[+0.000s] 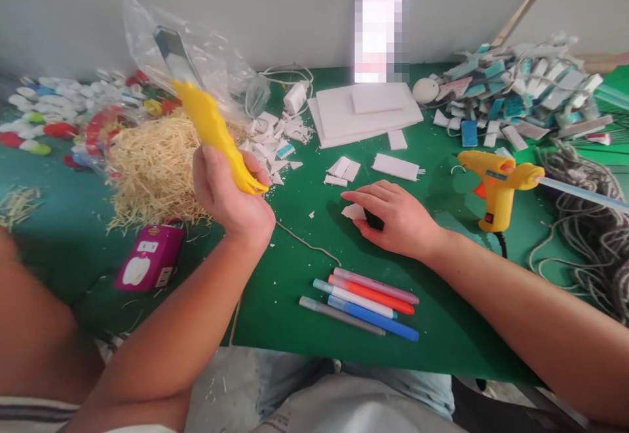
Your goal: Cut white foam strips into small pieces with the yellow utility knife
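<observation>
My left hand (230, 190) is closed around the yellow handle of a utility knife (209, 125), raised over the table. Its metal end points up and away to the left. Lower down, my right hand (393, 217) is over the green table, thumb and fingers apart. A small torn white scrap (352, 211) shows between its thumb and forefinger. Just beyond that hand lie a white strip (397, 166) and several small cut white pieces (344, 169). White flat boards (368, 118) are stacked farther back.
Several marker pens (368, 305) lie near the front edge. A yellow glue gun (498, 187) stands at right, by grey cord (590, 223) and a scrap heap (531, 92). Wood shavings (152, 164), a plastic bag (216, 66) and a purple box (150, 257) are at left.
</observation>
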The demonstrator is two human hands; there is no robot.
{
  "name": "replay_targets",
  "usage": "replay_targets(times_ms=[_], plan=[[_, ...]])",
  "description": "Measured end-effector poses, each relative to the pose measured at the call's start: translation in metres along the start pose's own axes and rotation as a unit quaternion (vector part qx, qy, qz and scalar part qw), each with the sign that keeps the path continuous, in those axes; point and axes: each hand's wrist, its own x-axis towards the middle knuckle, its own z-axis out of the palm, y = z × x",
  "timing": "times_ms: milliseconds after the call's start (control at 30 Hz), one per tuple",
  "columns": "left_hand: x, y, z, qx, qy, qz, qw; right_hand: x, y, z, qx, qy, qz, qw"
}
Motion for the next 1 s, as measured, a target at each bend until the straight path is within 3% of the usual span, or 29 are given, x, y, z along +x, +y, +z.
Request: replay_targets(times_ms=[167, 400, 567, 667, 833, 1000], plan=[[-0.003, 0.003, 0.002, -0.015, -0.011, 0.006, 1.000, 0.000, 0.001, -0.002, -0.001, 0.006, 0.014, 1.000], [0.004, 0.008, 0.003, -0.011, 0.048, 0.015, 0.999, -0.001, 0.004, -0.001, -0.007, -0.010, 0.018, 1.000], [0.014, 0.013, 0.001, -0.001, 0.101, 0.029, 0.994, 0.000, 0.004, -0.001, -0.093, 0.040, 0.108, 0.989], [0.013, 0.016, 0.002, 0.006, 0.086, 0.031, 0.996, -0.001, 0.008, -0.003, -0.155, 0.083, 0.186, 0.967], [0.002, 0.016, 0.004, 0.012, 0.036, 0.046, 0.998, -0.005, 0.021, 0.000, -0.174, 0.079, 0.286, 0.939], [-0.006, 0.015, 0.007, 0.006, 0.004, 0.048, 0.999, -0.008, 0.032, 0.004, -0.152, 0.105, 0.311, 0.932]])
